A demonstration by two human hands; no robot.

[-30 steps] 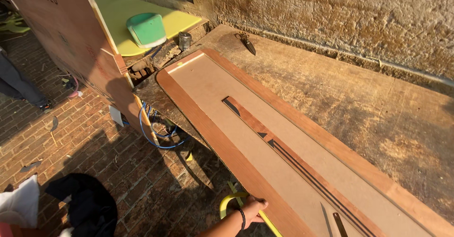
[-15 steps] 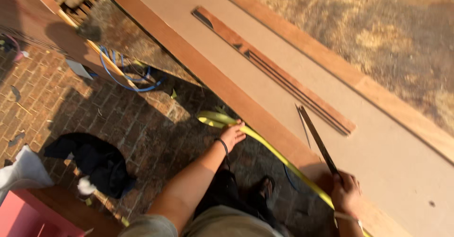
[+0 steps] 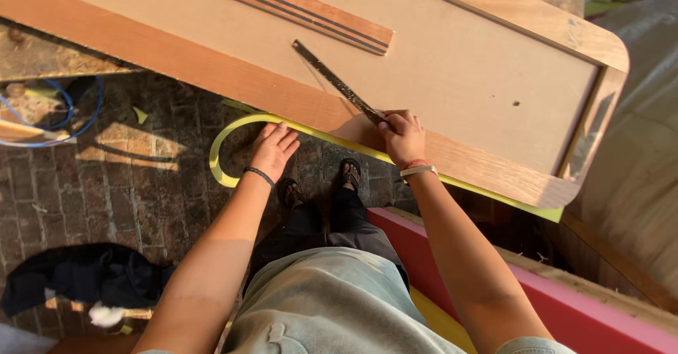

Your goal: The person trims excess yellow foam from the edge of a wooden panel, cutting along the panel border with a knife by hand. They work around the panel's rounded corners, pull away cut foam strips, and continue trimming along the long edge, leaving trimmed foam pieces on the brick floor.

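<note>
**Hands at the edge of a long wooden panel**

Head view: the person stands on a brick floor (image 3: 141, 184) and looks down at a long wooden panel (image 3: 459, 78) with a darker wood border and rounded corners, which runs across the upper part of the picture. A yellow-green strip (image 3: 226, 131) follows the panel's near edge, curls into a loop at the left and shows again under the panel's right corner.

The left hand (image 3: 272, 149) lies flat, fingers together and stretched out, on the strip just below the panel's edge; it grips nothing. A dark band sits on that wrist.

The right hand (image 3: 402, 136) rests on the panel's border, fingers curled down over the near end of a dark metal ruler (image 3: 335, 82), which lies slanted across the pale inner board. A white and red band sits on that wrist.

Farther up the panel lies a brown wood slat (image 3: 296, 4) with dark grooves. A blue cable (image 3: 63, 114) coils at the left. A dark cloth (image 3: 85, 276) lies on the bricks at lower left. A red and yellow board (image 3: 565, 304) runs along the lower right.
</note>
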